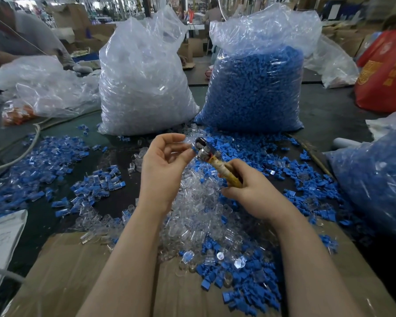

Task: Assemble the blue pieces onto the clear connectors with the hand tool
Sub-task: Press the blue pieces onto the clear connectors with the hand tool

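Gripping the yellow handle of the hand tool (212,157), the right hand (249,191) angles its metal head up toward the left hand (164,167), whose fingertips pinch a small blue piece (193,149) right at that head. Directly beneath both grips lies the heap of clear connectors (199,202); beyond them stand 2 bags (256,88) — one clear stock, one blue. A skewed piece could jam or pop free if pressed off-axis. Whether a connector already sits in the tool is hidden — fingers and blur cover it.
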Motion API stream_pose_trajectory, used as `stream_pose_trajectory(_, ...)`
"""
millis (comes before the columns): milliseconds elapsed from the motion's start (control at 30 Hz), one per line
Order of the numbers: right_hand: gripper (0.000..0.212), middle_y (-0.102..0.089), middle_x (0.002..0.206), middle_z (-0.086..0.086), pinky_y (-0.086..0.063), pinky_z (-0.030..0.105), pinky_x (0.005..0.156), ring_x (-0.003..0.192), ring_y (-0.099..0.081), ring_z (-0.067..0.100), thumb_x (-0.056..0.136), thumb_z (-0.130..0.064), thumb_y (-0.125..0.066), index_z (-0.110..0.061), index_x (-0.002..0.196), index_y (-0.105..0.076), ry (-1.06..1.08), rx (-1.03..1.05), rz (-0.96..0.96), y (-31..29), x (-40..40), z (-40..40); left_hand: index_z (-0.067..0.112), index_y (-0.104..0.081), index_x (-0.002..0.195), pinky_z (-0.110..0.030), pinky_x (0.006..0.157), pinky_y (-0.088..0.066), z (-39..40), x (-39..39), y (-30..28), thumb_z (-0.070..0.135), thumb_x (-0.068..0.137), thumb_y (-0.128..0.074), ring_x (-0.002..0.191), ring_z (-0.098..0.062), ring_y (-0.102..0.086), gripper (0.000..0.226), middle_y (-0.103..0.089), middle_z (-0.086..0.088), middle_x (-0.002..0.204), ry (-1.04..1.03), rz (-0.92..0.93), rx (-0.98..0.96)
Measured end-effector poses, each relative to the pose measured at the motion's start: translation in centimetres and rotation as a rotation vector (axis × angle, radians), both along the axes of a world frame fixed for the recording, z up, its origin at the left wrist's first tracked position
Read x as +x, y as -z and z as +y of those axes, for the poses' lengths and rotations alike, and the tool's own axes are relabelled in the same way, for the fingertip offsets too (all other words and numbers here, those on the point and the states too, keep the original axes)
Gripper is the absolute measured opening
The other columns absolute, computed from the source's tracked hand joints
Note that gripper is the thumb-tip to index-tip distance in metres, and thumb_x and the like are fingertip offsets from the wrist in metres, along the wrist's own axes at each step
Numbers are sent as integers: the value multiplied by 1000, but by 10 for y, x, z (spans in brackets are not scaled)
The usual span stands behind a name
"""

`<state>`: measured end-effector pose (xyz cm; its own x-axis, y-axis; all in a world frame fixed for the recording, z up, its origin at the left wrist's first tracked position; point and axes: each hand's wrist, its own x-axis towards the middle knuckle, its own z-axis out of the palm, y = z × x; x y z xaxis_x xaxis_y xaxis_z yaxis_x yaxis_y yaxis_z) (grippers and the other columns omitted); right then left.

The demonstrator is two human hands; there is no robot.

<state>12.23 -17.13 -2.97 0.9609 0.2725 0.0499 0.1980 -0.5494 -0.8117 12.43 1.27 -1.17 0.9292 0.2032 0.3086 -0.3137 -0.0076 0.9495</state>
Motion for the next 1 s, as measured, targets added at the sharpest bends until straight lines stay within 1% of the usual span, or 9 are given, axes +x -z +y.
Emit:
stream_pose_trajectory(67,23,-51,81,0,-40,34,60,65,-48,17,87,-16,-67,-24,96,-48,0,-11,4,0,0,0,16,-61,101,-28,86,-56,0,0,0,-3,85,-70,89,-11,-67,26,-71,-5,93,3,-5,-3)
stream_pose_trajectory(200,25,-49,80,1,-38,35,60,65,-46,19,86,-13,-65,-27,92,-45,-6,-61,-20,0,-1,1,17,-63,98,-21,78,-54,1,0,1,-4,85,-70,84,-6,-68,26,-72,0,88,11,-7,-19)
stream_pose_trajectory(400,31,-48,73,0,-35,34,56,62,-43,19,80,-10,-57,-37,82,-41,32,-157,-82,-1,-3,4,14,-64,99,-21,75,-54,3,1,1,-5,85,-69,82,-7,-68,25,-72,1,85,33,4,-43)
stream_pose_trajectory(600,28,-50,69,1,-38,38,55,62,-47,24,76,-10,-55,-34,84,-42,84,-214,-127,-1,-4,5,17,-66,97,-20,75,-55,3,1,1,-3,84,-71,80,-4,-67,25,-72,8,80,53,14,-46)
stream_pose_trajectory(667,29,-50,68,1,-40,39,55,62,-48,25,76,-10,-55,-35,85,-43,90,-215,-134,-1,-4,5,17,-67,98,-22,77,-56,3,0,1,-1,83,-71,82,-6,-68,23,-72,8,81,55,25,-49)
stream_pose_trajectory(800,29,-50,68,-2,-38,35,54,61,-49,21,78,-13,-55,-37,87,-42,83,-242,-138,0,-3,5,16,-71,101,-20,77,-56,4,0,2,1,87,-68,84,-10,-69,21,-75,2,88,69,93,-20)
stream_pose_trajectory(867,28,-52,71,-6,-36,33,52,62,-51,17,79,-16,-56,-36,88,-40,125,-244,-151,1,-2,5,12,-71,103,-21,77,-57,7,1,1,2,90,-65,81,-10,-70,17,-75,-1,86,50,162,-125)
stream_pose_trajectory(933,31,-53,76,-10,-33,32,55,67,-52,13,79,-18,-58,-40,92,-39,206,-224,-177,2,-1,3,8,-70,100,-22,75,-59,16,4,1,5,92,-62,72,-9,-69,12,-74,-1,77,-7,257,-357)
stream_pose_trajectory(1000,29,-53,79,-12,-34,33,64,71,-51,14,81,-21,-59,-39,94,-40,287,-234,-232,3,1,-2,7,-69,94,-22,70,-60,31,7,2,9,94,-60,65,-7,-69,9,-72,0,71,-62,350,-638)
